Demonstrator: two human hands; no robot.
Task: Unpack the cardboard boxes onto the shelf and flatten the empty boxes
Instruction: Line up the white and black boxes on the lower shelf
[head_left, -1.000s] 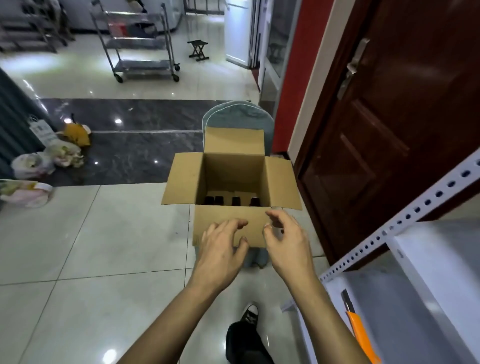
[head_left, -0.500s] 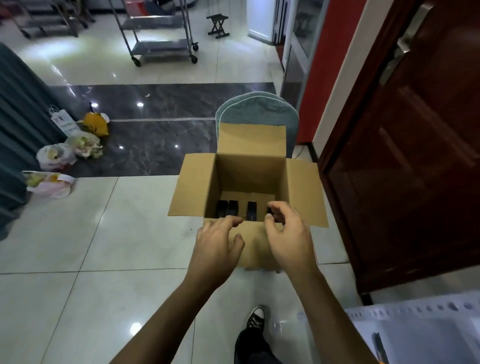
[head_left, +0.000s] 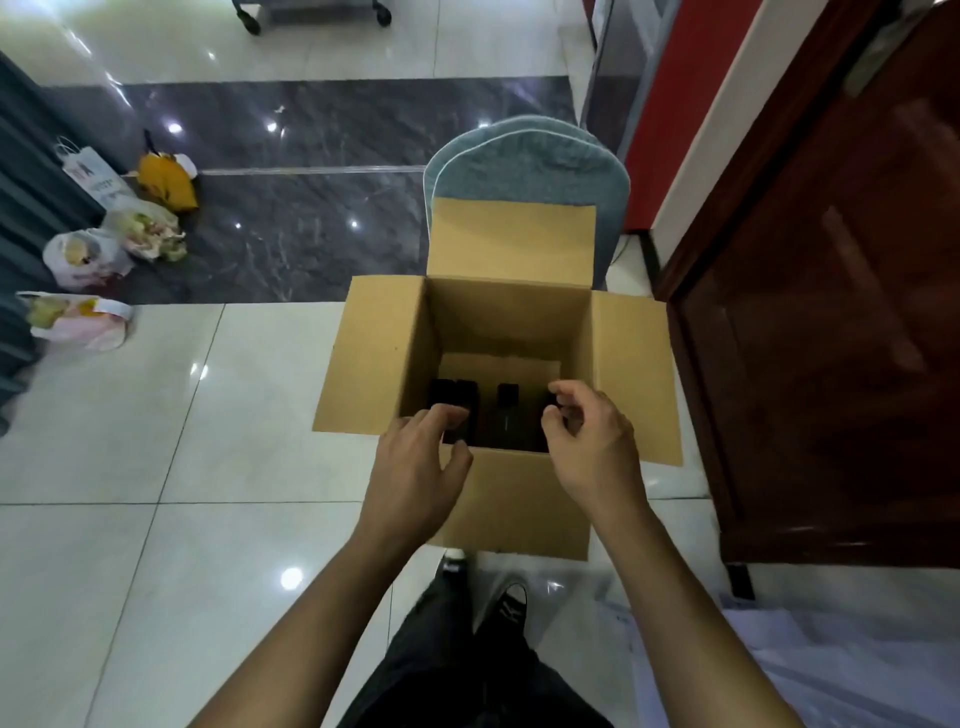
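Head view, looking down. I see the open brown cardboard box (head_left: 511, 332) standing on a chair with a grey-blue padded back (head_left: 524, 166). All four flaps are folded outward: far flap up against the chair back, side flaps out left and right, near flap hanging toward me.

Inside, along the near wall, stands a row of small dark bottles with black caps (head_left: 506, 397); exact count unclear, the interior is dim.

Left hand (head_left: 415, 467) is over the near rim of the box, fingers loosely extended, tips reaching down toward the leftmost bottles. I cannot tell whether they touch a cap. It holds nothing I can see.

Right hand (head_left: 595, 441) is over the right part of the opening, fingers and thumb curled toward each other above the rightmost bottle. Contact with it cannot be made out.

Surroundings: glossy white tiled floor (head_left: 104, 519), dark wooden door (head_left: 831, 312) to the right, plastic bags (head_left: 88, 254) at far left.
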